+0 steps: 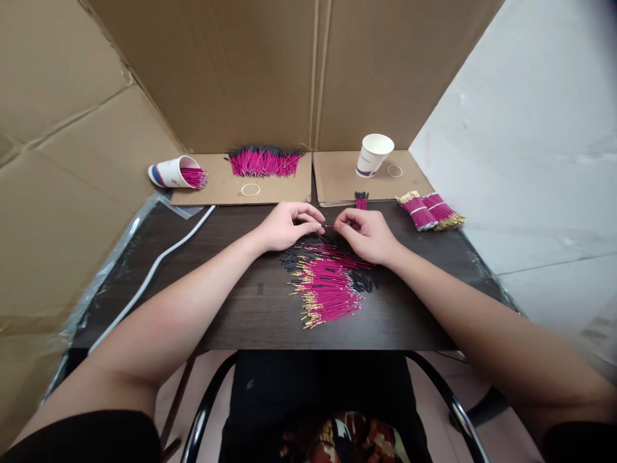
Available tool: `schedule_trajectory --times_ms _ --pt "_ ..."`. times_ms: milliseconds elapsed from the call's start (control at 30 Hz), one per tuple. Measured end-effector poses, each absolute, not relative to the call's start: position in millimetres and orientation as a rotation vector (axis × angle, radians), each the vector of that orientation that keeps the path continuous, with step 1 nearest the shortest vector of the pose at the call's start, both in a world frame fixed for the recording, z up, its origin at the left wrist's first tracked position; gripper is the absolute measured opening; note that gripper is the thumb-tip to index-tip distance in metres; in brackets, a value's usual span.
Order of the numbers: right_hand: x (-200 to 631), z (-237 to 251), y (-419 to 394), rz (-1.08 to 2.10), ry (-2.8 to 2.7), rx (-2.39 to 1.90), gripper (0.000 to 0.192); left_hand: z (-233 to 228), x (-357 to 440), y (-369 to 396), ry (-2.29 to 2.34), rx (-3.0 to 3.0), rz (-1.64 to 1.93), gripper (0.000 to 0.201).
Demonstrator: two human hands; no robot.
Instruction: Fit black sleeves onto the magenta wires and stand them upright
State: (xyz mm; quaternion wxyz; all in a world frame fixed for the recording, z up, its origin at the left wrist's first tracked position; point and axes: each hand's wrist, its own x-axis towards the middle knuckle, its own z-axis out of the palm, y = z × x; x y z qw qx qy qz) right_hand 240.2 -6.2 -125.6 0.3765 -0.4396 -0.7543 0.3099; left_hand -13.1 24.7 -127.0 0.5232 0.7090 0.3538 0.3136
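My right hand point(369, 235) pinches a short magenta wire point(330, 226) above the table, its pale end pointing left. My left hand point(292, 226) is closed at that end, thumb and fingertips together; what lies between them is hidden. Just below both hands spreads a pile of magenta wires point(328, 292) with gold terminals on the left ends and silvery right ends. Loose black sleeves point(364, 281) lie beside the pile and under the fingers. Beyond my right hand sits a small group of magenta wires with black ends point(361, 200).
A tipped paper cup point(166, 173) holds magenta wires. Black-ended wires point(265, 162) lie on cardboard point(216, 193), near a rubber band point(250, 190). An upright cup point(375, 156), another band point(394, 171) and two wire bundles point(434, 211) are right. A white cable point(159, 263) crosses the left.
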Motion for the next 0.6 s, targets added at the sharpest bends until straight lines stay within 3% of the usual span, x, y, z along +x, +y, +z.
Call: schedule_trajectory --times_ms 600 --pt "239.2 -125.1 -6.7 0.761 -1.925 -1.107 0.022 -128.5 -13.7 26.7 0.845 1.716 0.724 0.028"
